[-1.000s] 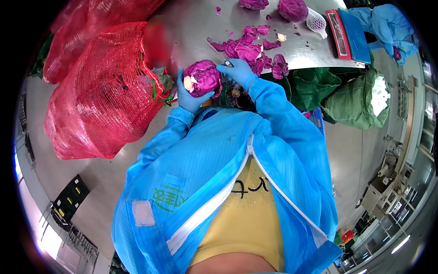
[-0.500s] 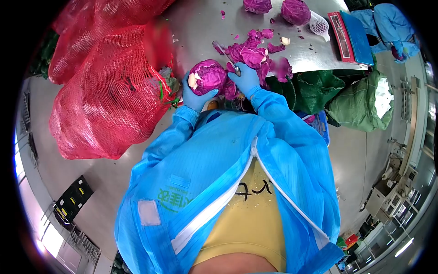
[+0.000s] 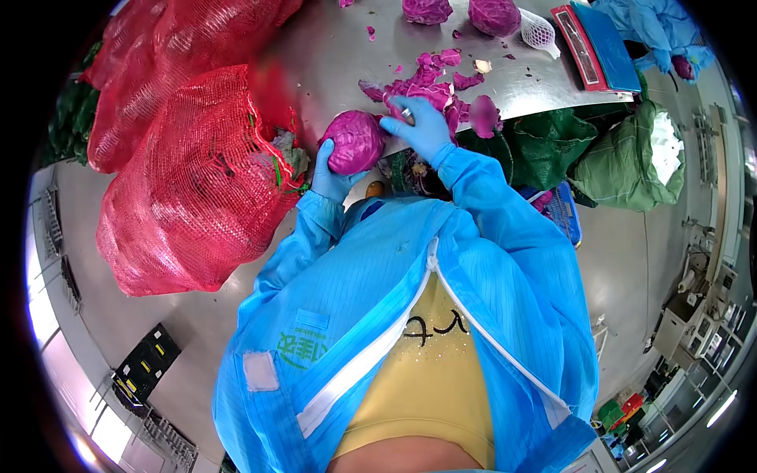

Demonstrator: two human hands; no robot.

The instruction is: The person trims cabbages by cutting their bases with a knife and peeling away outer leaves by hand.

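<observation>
A round purple cabbage (image 3: 354,143) rests in my gloved left hand (image 3: 331,175), whose fingers wrap its left and lower side. Just right of the cabbage, my gloved right hand (image 3: 419,128) is closed around a knife (image 3: 408,115); only a small part of the knife shows and its blade cannot be made out. Loose purple leaves (image 3: 428,83) lie on the metal table (image 3: 331,59) beyond my right hand.
Red mesh sacks (image 3: 197,185) stand at the left. Two more cabbages (image 3: 494,16), a white net, and red and blue folders (image 3: 605,49) are on the table. Green sacks (image 3: 631,162) and a blue crate (image 3: 564,211) are at the right.
The cabbage has turned, so its pale stem end no longer shows. My right hand has shifted closer to the cabbage, and the knife blade has gone from sight.
</observation>
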